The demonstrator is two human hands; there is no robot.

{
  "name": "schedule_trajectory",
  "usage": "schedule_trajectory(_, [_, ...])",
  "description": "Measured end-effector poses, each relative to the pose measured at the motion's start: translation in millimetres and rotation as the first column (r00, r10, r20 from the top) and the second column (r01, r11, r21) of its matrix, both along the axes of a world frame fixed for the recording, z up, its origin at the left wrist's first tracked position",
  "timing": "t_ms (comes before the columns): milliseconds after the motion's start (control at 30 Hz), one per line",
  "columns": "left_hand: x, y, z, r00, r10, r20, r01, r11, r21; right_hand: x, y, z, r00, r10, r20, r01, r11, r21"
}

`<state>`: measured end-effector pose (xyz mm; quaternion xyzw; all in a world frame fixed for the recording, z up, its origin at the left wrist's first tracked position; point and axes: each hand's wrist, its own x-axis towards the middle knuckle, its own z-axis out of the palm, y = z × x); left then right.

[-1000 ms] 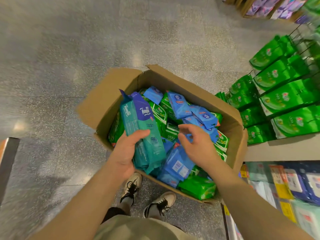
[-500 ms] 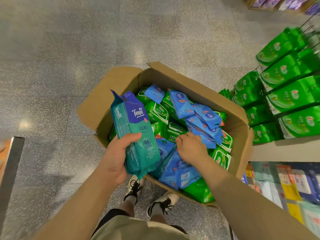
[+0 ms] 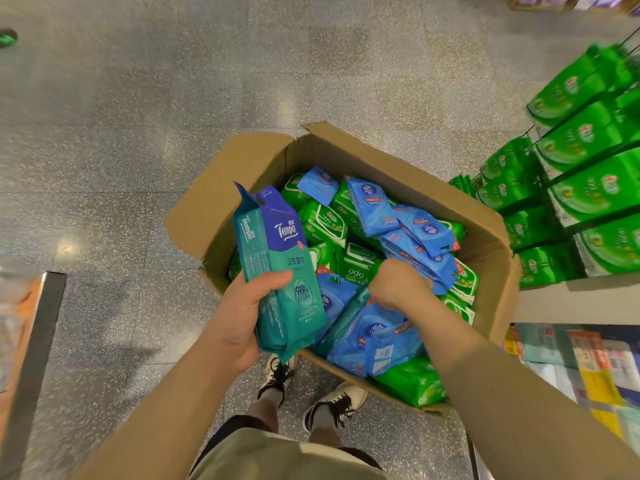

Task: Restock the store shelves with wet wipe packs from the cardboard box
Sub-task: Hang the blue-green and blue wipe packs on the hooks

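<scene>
An open cardboard box (image 3: 398,157) stands on the floor, filled with blue wet wipe packs (image 3: 374,209) and green wet wipe packs (image 3: 325,223). My left hand (image 3: 242,323) grips teal-and-blue Tempo packs (image 3: 280,258), held upright over the box's left side. My right hand (image 3: 398,282) is down in the pile, its fingers curled round the top end of another teal pack (image 3: 346,317) wedged between blue ones. Its fingertips are hidden among the packs.
To the right, wire shelves hold rows of green packs (image 3: 588,195), with a lower shelf (image 3: 588,358) of mixed packs under them. My feet (image 3: 332,403) stand just below the box. A dark-edged fixture (image 3: 38,341) is at the left.
My left hand has lifted the Tempo packs up and left, out of the pile. My right hand has dug into the packs and closed its fingers.
</scene>
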<state>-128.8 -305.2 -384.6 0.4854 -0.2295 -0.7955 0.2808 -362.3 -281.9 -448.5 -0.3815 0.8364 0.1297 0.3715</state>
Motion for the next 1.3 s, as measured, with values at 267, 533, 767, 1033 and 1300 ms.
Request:
schedule_trajectory(267, [8, -14, -2, 0.996, -0.086, 0.031, 0.088, 0.994, -0.058, -9, 9, 50, 1.000, -0.012, 0.001, 0.012, 0.969, -0.247])
schedule_trajectory(533, [2, -43, 17, 0.979, -0.192, 0.065, 0.201, 0.961, -0.188, -20, 10, 137, 0.972, 0.215, -0.096, -0.229, 0.760, -0.609])
schedule_trajectory(767, [-21, -39, 42, 0.931, -0.360, -0.061, 0.354, 0.931, -0.088, 2, -3, 237, 0.963, 0.242, -0.121, -0.269, 0.797, -0.541])
schedule_trajectory(1033, [-40, 8, 45, 0.790, -0.458, -0.408, 0.530, 0.845, 0.077, 27, -28, 257, 0.972, 0.174, -0.158, -0.229, 0.855, -0.465])
schedule_trajectory(1300, [-70, 25, 56, 0.713, -0.447, -0.539, 0.597, 0.791, 0.134, 16, 32, 231, 0.959, -0.258, 0.120, 0.217, 0.390, -0.895])
